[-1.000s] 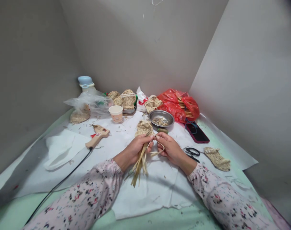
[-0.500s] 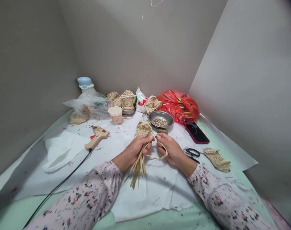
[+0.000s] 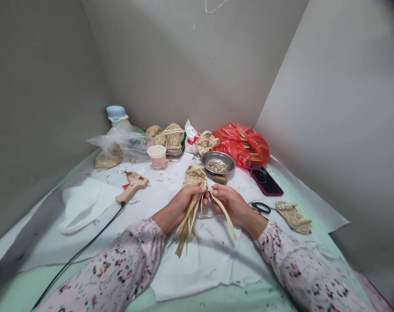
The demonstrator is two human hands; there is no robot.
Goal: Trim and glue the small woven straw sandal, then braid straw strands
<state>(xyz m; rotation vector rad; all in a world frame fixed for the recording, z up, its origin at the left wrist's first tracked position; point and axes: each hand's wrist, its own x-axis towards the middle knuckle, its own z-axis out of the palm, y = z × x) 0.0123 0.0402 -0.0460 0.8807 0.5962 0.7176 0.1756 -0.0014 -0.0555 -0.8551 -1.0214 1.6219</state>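
Observation:
At the middle of the table my left hand [image 3: 188, 201] is closed on a woven straw piece [image 3: 195, 174]. Its braided part points away from me, and a bundle of loose straw strands [image 3: 185, 229] hangs toward me below the fingers. Close beside it, my right hand [image 3: 230, 203] pinches a pale straw strip [image 3: 223, 209] whose free end droops down to the right. The two hands' fingertips nearly meet, so what lies exactly between them is hidden. Just beyond them sits a metal bowl [image 3: 227, 157] with straw bits in it.
Black-handled scissors [image 3: 261, 208], a phone [image 3: 269, 182] and another woven piece [image 3: 293, 217] lie at the right. A glue gun [image 3: 132, 187] with a cord rests at the left. Behind stand a paper cup [image 3: 157, 157], a red plastic bag [image 3: 229, 135] and a blue-lidded bottle [image 3: 116, 113].
My right hand has shifted slightly left, against the left fingertips. The straw strip, looped around the right fingers before, now hangs out long toward the lower right.

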